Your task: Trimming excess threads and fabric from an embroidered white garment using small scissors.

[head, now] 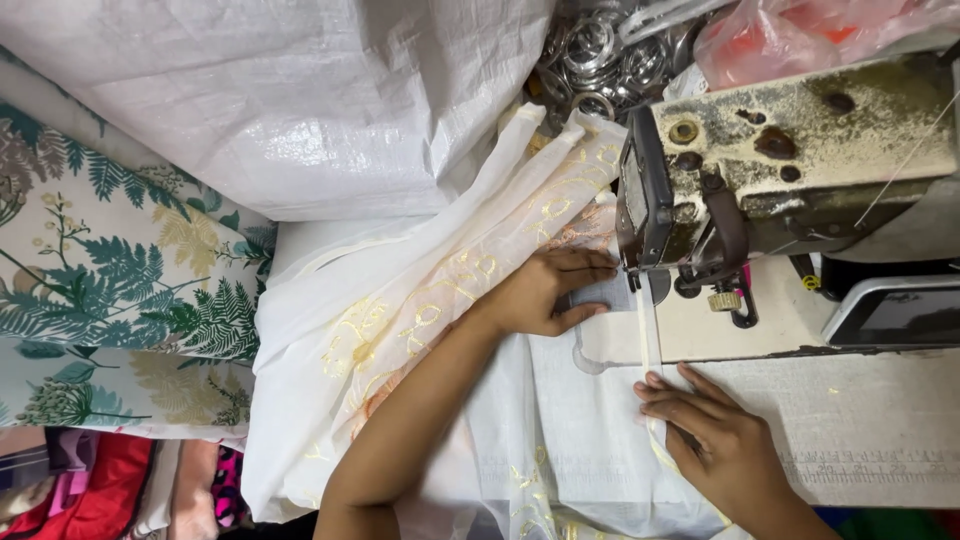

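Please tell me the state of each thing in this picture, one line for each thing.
Left hand: flat on the white cloth, fingers by the needle.
Right hand: flat, pressing the white tape.
White cloth: bunched, partly under the sewing machine.
White tape: stretched straight toward the needle.
Sewing machine: worn, stained.
Metal rings: piled.
Fern-print cloth: lying spread out.

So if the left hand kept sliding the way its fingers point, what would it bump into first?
Most likely the sewing machine's head. The left hand lies flat on the white cloth, fingertips already near the needle area, though the exact gap is hard to judge.
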